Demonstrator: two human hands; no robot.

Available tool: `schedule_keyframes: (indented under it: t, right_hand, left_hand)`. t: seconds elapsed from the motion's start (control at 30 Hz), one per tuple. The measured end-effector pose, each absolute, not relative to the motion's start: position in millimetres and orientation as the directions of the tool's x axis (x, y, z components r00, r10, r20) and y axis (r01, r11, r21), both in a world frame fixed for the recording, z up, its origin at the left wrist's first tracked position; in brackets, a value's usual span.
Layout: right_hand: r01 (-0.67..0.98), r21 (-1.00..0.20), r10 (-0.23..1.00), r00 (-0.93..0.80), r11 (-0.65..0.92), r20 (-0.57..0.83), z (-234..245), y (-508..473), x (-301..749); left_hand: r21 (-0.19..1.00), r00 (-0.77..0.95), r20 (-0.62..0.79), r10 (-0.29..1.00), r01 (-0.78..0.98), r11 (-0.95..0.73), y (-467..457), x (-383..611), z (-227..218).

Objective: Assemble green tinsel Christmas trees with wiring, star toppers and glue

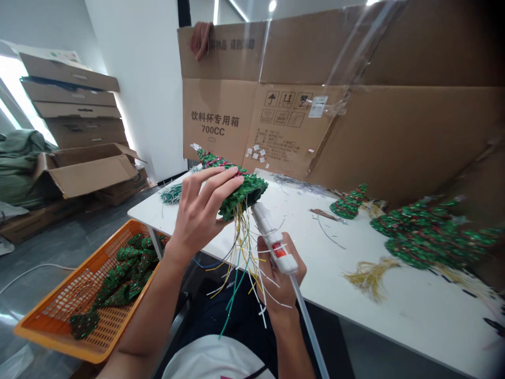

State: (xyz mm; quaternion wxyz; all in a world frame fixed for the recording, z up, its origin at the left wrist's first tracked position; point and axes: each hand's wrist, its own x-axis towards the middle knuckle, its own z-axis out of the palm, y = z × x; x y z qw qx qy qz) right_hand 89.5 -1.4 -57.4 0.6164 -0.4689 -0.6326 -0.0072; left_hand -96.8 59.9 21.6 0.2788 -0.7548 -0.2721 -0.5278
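My left hand (201, 213) grips a small green glittery tree (236, 184) held sideways, its tip pointing left and its base to the right. Thin yellow, green and white wires (240, 258) hang down from the base. My right hand (282, 273) is wrapped round a white glue gun (272, 237) with a red label. The gun's nozzle points up at the tree's base, and a clear glue stick (310, 326) sticks out behind it.
Several finished green trees (426, 237) and one smaller one (349, 202) lie on the white table (394, 310). An orange basket (59, 326) of green pieces sits low at left. A big cardboard sheet (355, 105) stands behind the table. Stacked boxes (79, 116) fill the far left.
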Motion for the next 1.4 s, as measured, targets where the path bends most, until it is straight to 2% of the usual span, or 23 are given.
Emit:
schedule_keyframes:
  t: [0.13, 0.53, 0.93, 1.4]
  right_hand:
    - [0.606, -0.577, 0.59, 0.209, 0.548, 0.78, -56.0, -1.1, 91.3]
    - [0.653, -0.492, 0.532, 0.158, 0.575, 0.832, -55.3, -0.3, 94.0]
    - [0.64, -0.504, 0.548, 0.152, 0.58, 0.823, -53.7, -2.0, 94.5]
    - [0.646, -0.489, 0.544, 0.133, 0.586, 0.828, -53.2, 0.9, 93.6]
  left_hand:
    - [-0.121, 0.29, 0.948, 0.129, 0.707, -0.697, 60.2, -97.0, 21.4]
    - [-0.108, 0.287, 0.948, 0.141, 0.702, -0.704, 61.0, -97.2, 20.8]
    - [-0.13, 0.302, 0.945, 0.124, 0.696, -0.706, 61.1, -97.3, 20.6]
    - [-0.103, 0.291, 0.946, 0.142, 0.685, -0.721, 63.5, -98.7, 19.1]
